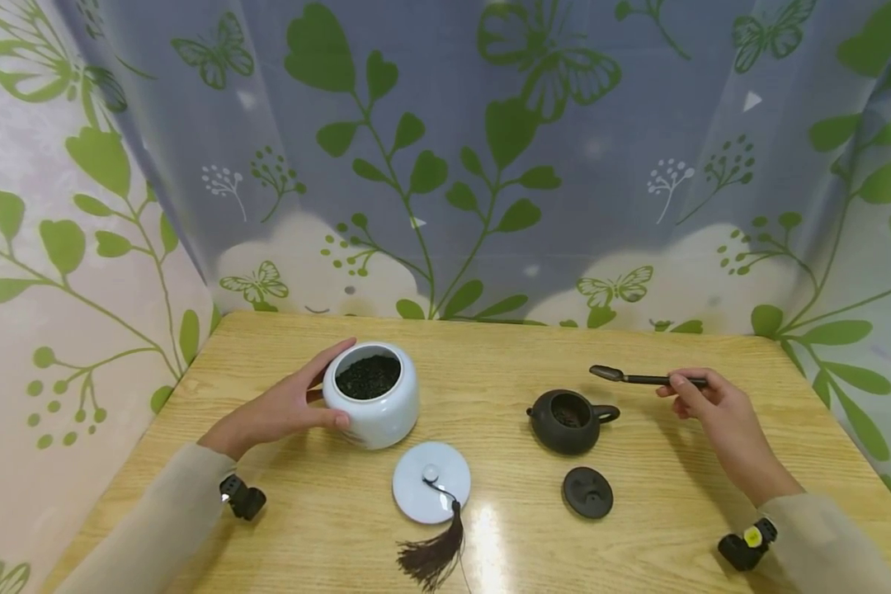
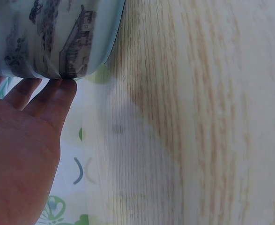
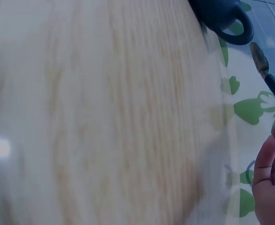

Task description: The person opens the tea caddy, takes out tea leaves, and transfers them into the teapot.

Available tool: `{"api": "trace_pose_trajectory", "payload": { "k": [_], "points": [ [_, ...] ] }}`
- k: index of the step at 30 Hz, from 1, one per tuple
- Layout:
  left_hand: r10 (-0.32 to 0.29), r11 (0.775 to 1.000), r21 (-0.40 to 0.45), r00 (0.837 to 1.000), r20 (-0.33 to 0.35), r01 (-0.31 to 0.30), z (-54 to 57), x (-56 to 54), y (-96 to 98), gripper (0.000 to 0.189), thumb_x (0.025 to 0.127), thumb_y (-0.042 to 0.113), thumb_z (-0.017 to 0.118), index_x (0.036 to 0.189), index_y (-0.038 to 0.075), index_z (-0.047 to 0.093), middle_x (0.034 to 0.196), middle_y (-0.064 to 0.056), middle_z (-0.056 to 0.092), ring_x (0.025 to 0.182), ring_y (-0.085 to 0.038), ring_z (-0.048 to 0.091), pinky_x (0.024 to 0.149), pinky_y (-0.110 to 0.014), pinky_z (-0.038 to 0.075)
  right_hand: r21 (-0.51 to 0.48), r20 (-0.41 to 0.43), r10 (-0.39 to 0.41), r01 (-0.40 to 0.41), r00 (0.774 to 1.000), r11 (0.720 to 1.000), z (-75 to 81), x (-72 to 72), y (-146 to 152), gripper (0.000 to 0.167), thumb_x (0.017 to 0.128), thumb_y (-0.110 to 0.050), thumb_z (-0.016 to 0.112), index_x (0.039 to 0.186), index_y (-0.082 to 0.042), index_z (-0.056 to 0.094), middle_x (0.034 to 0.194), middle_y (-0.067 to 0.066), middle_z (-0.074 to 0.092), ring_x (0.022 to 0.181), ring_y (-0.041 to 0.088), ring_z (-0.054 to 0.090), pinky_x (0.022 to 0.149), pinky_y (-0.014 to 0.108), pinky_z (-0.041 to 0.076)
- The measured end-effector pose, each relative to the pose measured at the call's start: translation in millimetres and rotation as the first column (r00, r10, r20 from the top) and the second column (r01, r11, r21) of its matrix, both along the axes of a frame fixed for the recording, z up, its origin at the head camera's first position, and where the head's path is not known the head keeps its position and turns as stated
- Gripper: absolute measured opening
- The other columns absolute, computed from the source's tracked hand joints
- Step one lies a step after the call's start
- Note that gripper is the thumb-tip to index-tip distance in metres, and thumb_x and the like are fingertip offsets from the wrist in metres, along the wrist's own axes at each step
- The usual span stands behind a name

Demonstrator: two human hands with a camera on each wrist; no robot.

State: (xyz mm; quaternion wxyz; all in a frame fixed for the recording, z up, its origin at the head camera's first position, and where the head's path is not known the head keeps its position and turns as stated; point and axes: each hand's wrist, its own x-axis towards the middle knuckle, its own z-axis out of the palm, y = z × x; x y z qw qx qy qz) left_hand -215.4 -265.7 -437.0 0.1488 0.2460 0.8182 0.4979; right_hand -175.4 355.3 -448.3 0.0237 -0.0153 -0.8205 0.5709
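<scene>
My left hand (image 1: 294,404) grips the side of a white porcelain tea jar (image 1: 386,421), thumb at the front and fingers behind. Dark loose tea leaves (image 1: 369,377) lie inside the lidless jar. In the left wrist view the fingertips touch the jar (image 2: 53,42) beside its painted house pattern. A dark tea scoop (image 1: 642,379) is pinched in my right hand (image 1: 728,421), its bowl pointing left. Below and left of the scoop stands a small black teapot (image 1: 564,441), uncovered, with some dark tea inside. The right wrist view shows the scoop (image 3: 260,58) near the teapot's handle (image 3: 242,35).
The jar's white lid (image 1: 416,495) with a dark tassel (image 1: 438,553) lies in front of the jar. In front of the teapot lies its black lid (image 1: 588,493). A leaf-patterned curtain (image 1: 445,165) rises behind the wooden table (image 1: 327,528).
</scene>
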Motion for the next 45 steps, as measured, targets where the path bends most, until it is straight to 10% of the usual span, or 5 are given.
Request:
{"api": "trace_pose_trajectory", "payload": {
  "k": [35, 45],
  "points": [
    [-0.004, 1.0, 0.002, 1.0, 0.0, 0.004, -1.7, -2.2, -0.2, 0.11, 0.095, 0.025, 0.088, 0.177, 0.032, 0.015, 0.182, -0.011, 0.022, 0.165, -0.043, 0.028, 0.129, -0.067, 0.033, 0.255, 0.042, -0.017, 0.005, 0.999, 0.967, -9.2, 4.6, 12.3, 0.045, 0.112, -0.037, 0.063, 0.137, 0.001, 0.061, 0.101, -0.028, 0.073, 0.089, 0.002, 0.068, 0.075, 0.02, 0.063],
    [0.001, 1.0, 0.006, 1.0, 0.011, -0.001, -0.2, -1.5, 0.6, 0.11, 0.094, 0.026, 0.088, 0.177, 0.031, 0.015, 0.182, -0.011, 0.021, 0.166, -0.044, 0.026, 0.129, -0.069, 0.031, 0.491, 0.077, -0.002, -0.036, 0.997, 0.87, -6.8, 6.8, 14.5, 0.049, 0.112, -0.047, 0.061, 0.131, -0.003, 0.068, 0.126, 0.015, 0.074, 0.091, -0.012, 0.056, 0.076, 0.015, 0.052]
  ]
}}
